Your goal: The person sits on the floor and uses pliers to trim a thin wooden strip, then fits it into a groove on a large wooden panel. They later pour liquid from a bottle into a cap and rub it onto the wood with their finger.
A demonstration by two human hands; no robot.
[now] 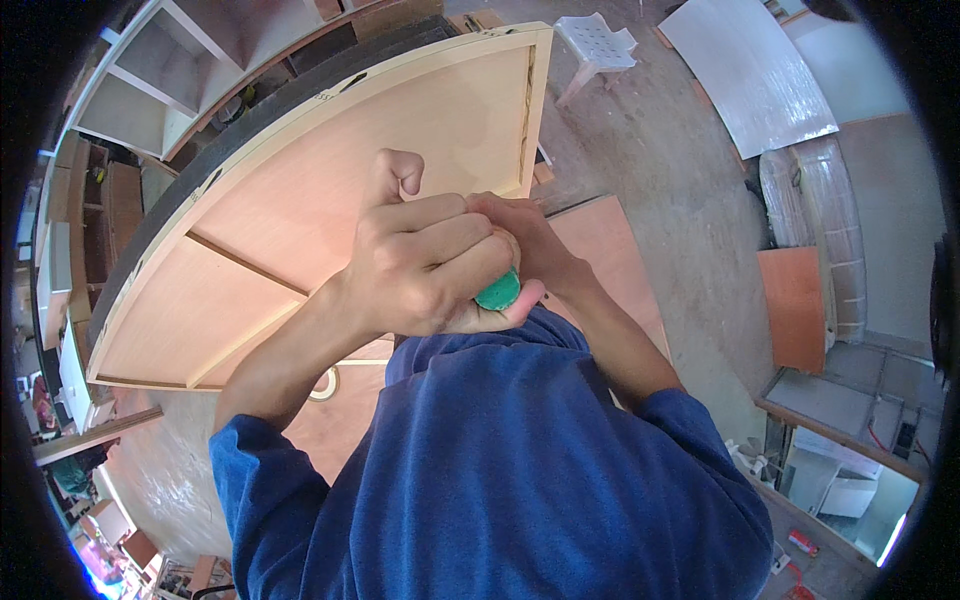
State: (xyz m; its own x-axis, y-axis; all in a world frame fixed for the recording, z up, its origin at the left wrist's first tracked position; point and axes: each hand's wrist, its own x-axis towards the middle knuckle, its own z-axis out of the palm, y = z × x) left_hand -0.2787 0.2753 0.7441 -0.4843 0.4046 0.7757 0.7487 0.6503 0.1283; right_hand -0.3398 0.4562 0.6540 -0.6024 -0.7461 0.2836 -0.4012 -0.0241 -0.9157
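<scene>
Left fingers [448, 241] clamp a green-ended object [498, 291], right fingers [495, 205] half-hidden, hold unclear, floor [625, 135] lying open past the panel edge [541, 105].

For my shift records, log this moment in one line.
left hand: closed around green-ended object; right hand: partly hidden behind left, grip unclear; beyond hands: framed wooden panel

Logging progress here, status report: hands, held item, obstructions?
Left hand: closed around green-ended object. Right hand: alongside, grip hidden. Framed wooden panel beyond; no visible obstruction.
</scene>
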